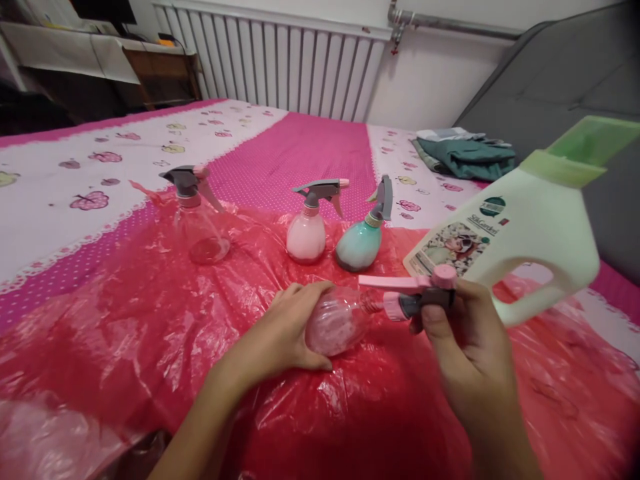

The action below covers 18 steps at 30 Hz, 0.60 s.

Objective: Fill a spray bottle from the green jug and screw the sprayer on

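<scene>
My left hand [295,327] is wrapped round a clear pinkish bottle [337,323], which lies tilted with its neck to the right. In my right hand [465,333] is a pink and dark grey spray head [425,297], pinched between thumb and fingers. The spray head's pink collar sits just right of the bottle's neck; whether a tube joins them is hard to tell. Behind stand a clear spray bottle [200,233], a pink spray bottle [306,233] and a teal spray bottle [360,243], each with a spray head on.
A large pale green jug [540,220] with a green cap leans at the right. Crumpled red plastic sheeting [390,400] covers the front of the bed [320,143]. Folded cloths [470,153] lie at the back right, near a grey headboard [575,73]. A radiator [290,60] stands behind.
</scene>
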Motion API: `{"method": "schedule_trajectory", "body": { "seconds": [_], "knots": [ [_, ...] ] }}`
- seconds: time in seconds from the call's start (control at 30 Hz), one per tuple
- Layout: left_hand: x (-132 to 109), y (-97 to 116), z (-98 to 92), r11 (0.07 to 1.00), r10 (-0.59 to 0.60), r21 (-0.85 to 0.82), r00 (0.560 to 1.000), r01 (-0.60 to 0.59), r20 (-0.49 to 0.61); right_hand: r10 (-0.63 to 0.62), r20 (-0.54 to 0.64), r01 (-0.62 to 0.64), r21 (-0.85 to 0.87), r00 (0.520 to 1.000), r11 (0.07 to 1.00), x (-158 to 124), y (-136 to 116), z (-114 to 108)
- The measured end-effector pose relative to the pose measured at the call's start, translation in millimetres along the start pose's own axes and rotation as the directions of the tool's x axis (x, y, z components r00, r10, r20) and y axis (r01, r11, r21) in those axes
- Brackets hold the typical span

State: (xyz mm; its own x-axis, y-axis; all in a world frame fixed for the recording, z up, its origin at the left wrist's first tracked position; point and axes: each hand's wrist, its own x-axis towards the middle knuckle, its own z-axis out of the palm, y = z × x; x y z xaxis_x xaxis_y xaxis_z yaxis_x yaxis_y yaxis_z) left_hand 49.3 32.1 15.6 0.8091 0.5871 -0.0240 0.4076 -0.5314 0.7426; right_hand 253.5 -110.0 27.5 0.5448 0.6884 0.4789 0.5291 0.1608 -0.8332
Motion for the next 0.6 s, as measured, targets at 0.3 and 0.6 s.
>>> {"method": "schedule_trajectory", "body": {
  "seconds": [0.3, 0.6],
  "knots": [
    [0.5, -2.1, 3.5, 0.999, 0.050, -0.002, 0.999, -0.050, -0.019, -0.109, -0.193, 0.124, 0.067, 0.975, 0.990, -1.6, -1.6, 0.7],
    [-0.5, 5.5, 8.5, 0.994, 0.105, 0.042, 0.994, -0.104, -0.020, -0.072, -0.051, 0.064, -0.145, 0.996, 0.987, -3.9, -1.5, 5.0]
  ]
}}
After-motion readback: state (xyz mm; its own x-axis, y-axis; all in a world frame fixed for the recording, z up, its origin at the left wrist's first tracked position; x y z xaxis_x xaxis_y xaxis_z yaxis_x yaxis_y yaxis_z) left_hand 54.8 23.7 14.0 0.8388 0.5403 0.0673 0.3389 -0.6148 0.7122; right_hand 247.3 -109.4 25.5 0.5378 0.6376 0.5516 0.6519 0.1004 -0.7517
